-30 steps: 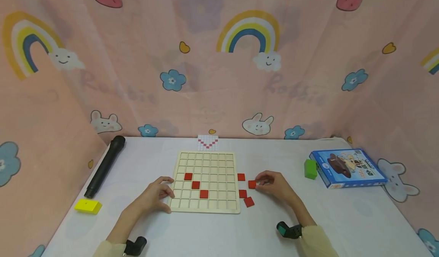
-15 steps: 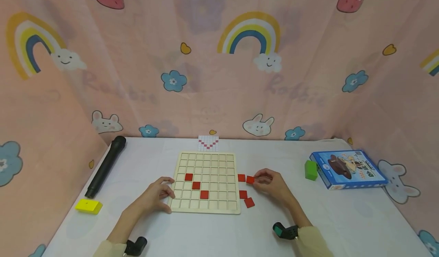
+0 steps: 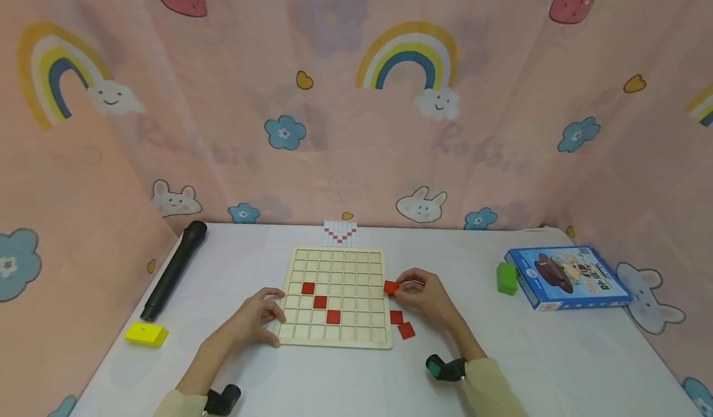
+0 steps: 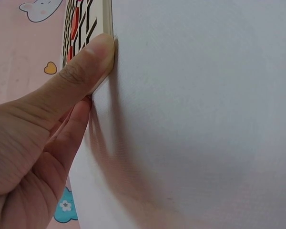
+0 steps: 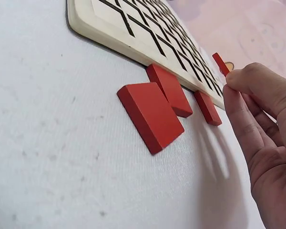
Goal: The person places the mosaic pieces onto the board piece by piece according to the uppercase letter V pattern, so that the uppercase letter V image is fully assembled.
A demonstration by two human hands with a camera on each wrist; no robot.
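A pale wooden grid board (image 3: 356,336) lies on the white table, with three red square tiles (image 3: 320,302) set diagonally in its cells. My left hand (image 3: 253,318) holds the board at its near left corner; in the left wrist view the thumb (image 4: 81,67) presses the edge. Between thumb and fingers, my right hand (image 3: 426,293) pinches one red tile (image 5: 220,63), raised at the board's right edge. Below it on the table are three loose red tiles (image 5: 155,114) beside the board; the head view shows only two of them plainly.
A small pattern card (image 3: 340,234) with a red V stands behind the board. To the left are a black tube-shaped object (image 3: 174,271) and a yellow block (image 3: 146,335). At right sit a green block (image 3: 507,278) and a blue box (image 3: 568,278). A patterned pink curtain (image 3: 334,176) hangs behind.
My right hand has lifted a red tile and carried it left to the board's right edge, over another loose tile. My left hand stays at the board's corner.
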